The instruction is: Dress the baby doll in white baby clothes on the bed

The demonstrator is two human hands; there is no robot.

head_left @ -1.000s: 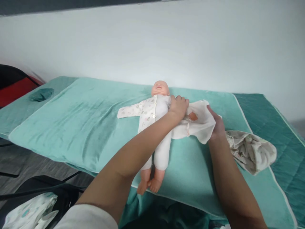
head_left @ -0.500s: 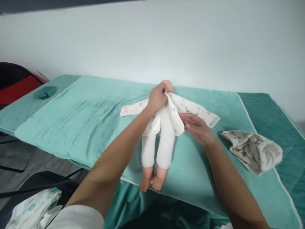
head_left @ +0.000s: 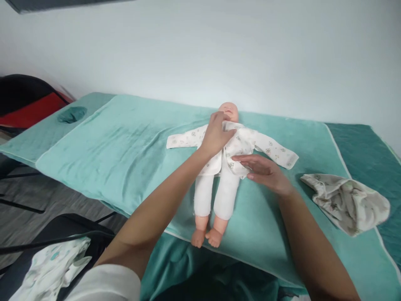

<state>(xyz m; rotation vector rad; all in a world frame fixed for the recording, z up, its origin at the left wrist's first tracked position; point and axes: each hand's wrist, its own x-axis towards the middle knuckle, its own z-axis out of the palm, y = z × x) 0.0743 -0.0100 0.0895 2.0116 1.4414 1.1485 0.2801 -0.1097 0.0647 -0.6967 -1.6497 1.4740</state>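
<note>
Both shirt flaps now lie closed over the doll's chest, where half a second ago one flap was lifted, and the doll's face, then covered by the left hand, shows again. Doll (head_left: 227,192) lies on its back across the middle of the teal towel (head_left: 125,146) on the massage bed (head_left: 354,146), head toward the wall, bare feet at the towel's near edge. Printed shirt (head_left: 247,142) is on its upper body, both sleeves spread flat to the sides; doll's arms are inside the sleeves and out of sight. Left hand (head_left: 216,136) rests on the chest just under the chin, wrist bent, palm down, thumb pointing across the shirt front. Its fingertips are hidden behind the hand, so I can't tell whether the grip is clamped on fabric or just pressing. Right hand (head_left: 265,173) lies flat and palm-down at the shirt's lower hem beside the doll's hip, fingers straight and close together, grip apart, holding nothing; fingertips touch the hem. Both forearms reach in from the bottom, the right one cut off by the frame's edge, a white sleeve (head_left: 106,284) on the left. Crumpled patterned garment (head_left: 346,202) sits on the towel well apart to the right. Bed's face hole (head_left: 72,114) is at far left. Patterned cloth (head_left: 53,267) at lower left is partly cut off. Dark chair (head_left: 28,100) with red seat is only partly in frame.
</note>
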